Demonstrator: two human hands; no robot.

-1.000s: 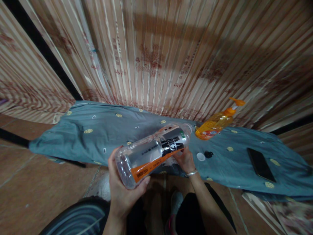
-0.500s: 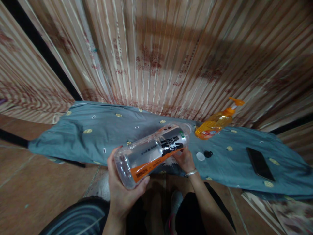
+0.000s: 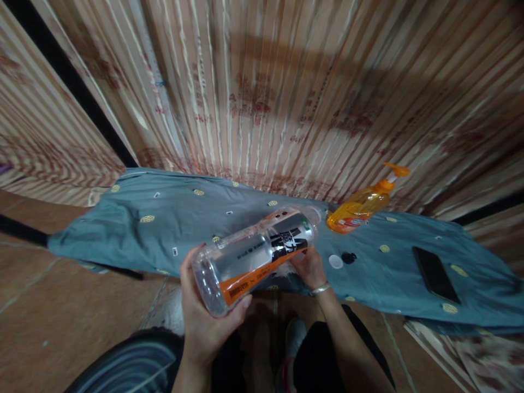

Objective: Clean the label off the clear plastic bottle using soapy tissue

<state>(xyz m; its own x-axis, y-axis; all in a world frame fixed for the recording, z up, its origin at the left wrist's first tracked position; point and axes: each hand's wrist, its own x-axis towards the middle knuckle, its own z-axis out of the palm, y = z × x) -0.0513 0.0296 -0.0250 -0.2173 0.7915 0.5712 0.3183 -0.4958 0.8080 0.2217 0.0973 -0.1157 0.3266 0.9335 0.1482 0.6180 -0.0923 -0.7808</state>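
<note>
A large clear plastic bottle [image 3: 254, 256] with a silver, black and orange label lies tilted in front of me, its open neck pointing up and to the right. My left hand [image 3: 202, 316] grips its base from below. My right hand [image 3: 309, 267], a bracelet at its wrist, touches the label near the bottle's upper part. A white cap [image 3: 335, 262] and a small black piece [image 3: 349, 257] lie on the teal cloth [image 3: 143, 229] just right of my right hand.
An orange pump bottle [image 3: 362, 204] stands tilted at the back of the cloth. A black phone [image 3: 436, 274] lies on the cloth at the right. A striped curtain [image 3: 262, 98] hangs behind. Brown tiled floor [image 3: 61, 322] spreads at the left.
</note>
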